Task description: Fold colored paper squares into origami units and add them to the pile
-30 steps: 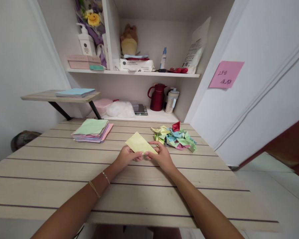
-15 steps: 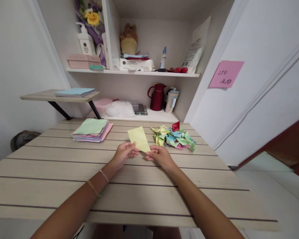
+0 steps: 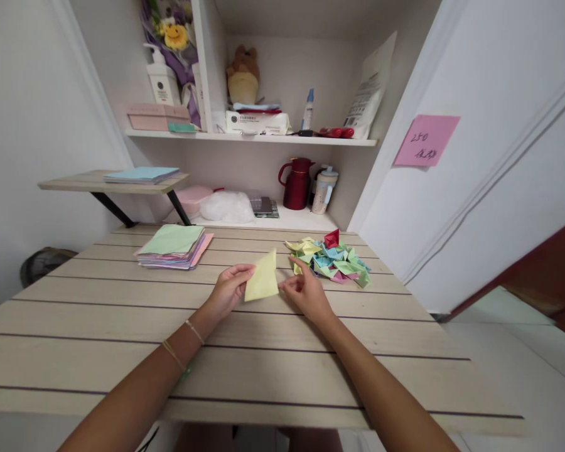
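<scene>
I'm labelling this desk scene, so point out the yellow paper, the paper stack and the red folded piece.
Yellow paper [image 3: 262, 279]: head view, middle of its face.
Paper stack [image 3: 175, 241]: head view, its green top sheet.
Red folded piece [image 3: 332, 239]: head view, its visible side.

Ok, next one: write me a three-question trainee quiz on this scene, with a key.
1. True or false: the left hand holds the yellow paper.
2. Which of these lies nearest the right hand? a) the jug b) the folded-paper pile c) the paper stack
3. Fill in: the number written on the pink note is ____.

Key: 1. True. 2. b. 3. 250.
</scene>
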The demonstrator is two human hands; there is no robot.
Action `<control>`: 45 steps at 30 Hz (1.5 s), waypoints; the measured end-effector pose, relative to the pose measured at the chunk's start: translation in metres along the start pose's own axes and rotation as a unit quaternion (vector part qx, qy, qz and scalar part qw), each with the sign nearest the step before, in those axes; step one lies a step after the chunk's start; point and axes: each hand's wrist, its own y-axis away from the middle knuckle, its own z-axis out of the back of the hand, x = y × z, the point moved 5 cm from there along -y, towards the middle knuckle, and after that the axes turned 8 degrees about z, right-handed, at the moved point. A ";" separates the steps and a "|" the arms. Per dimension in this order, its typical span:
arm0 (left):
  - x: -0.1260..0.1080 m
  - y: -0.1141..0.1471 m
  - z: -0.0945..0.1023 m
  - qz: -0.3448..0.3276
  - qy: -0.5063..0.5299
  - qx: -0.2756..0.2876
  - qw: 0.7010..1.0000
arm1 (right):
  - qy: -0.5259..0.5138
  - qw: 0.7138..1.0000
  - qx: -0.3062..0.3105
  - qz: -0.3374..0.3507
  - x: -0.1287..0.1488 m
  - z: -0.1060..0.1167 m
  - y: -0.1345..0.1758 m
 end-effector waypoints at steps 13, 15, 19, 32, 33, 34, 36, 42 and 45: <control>0.011 0.002 -0.011 0.013 -0.113 0.033 0.993 | 0.071 0.966 0.118 0.220 0.031 -0.013 0.008; 0.009 0.002 -0.011 0.008 -0.121 0.027 0.992 | 0.048 0.969 0.116 0.214 0.029 -0.012 0.007; 0.007 0.002 -0.011 -0.002 -0.155 0.021 0.988 | 0.035 0.971 0.140 0.190 0.031 -0.013 0.006; 0.003 -0.003 -0.001 -0.044 -0.127 -0.003 0.991 | -0.001 0.977 0.159 0.144 0.029 -0.015 0.007; 0.002 -0.003 0.000 -0.054 -0.117 -0.011 0.992 | -0.006 0.979 0.147 0.138 0.027 -0.015 0.006; 0.000 -0.002 0.001 -0.061 -0.112 -0.018 0.992 | -0.012 0.982 0.133 0.132 0.026 -0.013 0.005; -0.001 -0.001 0.000 -0.062 -0.111 -0.020 0.992 | -0.024 0.989 0.095 0.113 0.022 -0.010 0.003; 0.001 0.007 -0.015 -0.055 -0.165 0.040 0.984 | -0.071 0.996 0.007 0.053 0.013 0.001 -0.003; 0.004 0.009 -0.018 -0.054 -0.164 0.058 0.983 | -0.096 0.995 -0.004 0.029 0.010 0.002 -0.004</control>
